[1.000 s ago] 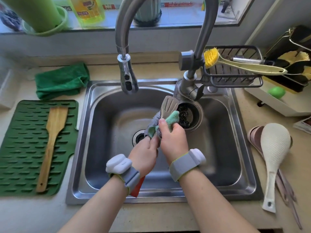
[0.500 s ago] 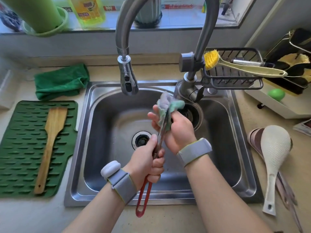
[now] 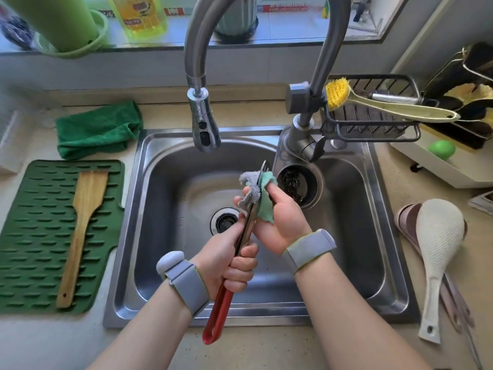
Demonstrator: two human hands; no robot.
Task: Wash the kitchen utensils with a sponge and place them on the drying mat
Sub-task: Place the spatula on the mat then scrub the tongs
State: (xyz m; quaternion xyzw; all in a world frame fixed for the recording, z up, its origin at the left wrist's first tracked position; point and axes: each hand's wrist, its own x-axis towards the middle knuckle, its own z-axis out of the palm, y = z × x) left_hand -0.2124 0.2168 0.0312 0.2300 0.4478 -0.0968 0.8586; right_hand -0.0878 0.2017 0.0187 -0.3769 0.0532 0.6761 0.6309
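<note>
Left hand [image 3: 229, 260] grips the red handle of the spatula [image 3: 246, 231], fingers curled round it, handle end hanging toward the person past the sink [image 3: 386, 263] front rim. Right hand [image 3: 277, 212] pinches the sponge [image 3: 257, 193] folded over the spatula head, thumb on one face, fingers on the other, just ahead of the left hand.

Change against 0.5 s ago: the blade now stands edge-on and its tip shows above the sponge, where the sponge then covered the whole head. The right hand sits slightly lower along the blade. Judgement: a downward wiping stroke is under way.

Change against 1 s ago: the sponge then sat low at the neck with the slotted head bare above it, and the left hand was close under the right, handle mostly hidden. The left hand has since slid down the handle.

Meaning for the task: scrubbing of utensil 2 proceeds; no water runs from the tap [image 3: 204, 129], so rinsing looks outstanding.

Wooden spatula [image 3: 80, 222] lies on the mat [image 3: 26, 236], well left of the left hand. Rice paddle [image 3: 437, 252] lies on the counter, right of the right hand, apparently unwashed
</note>
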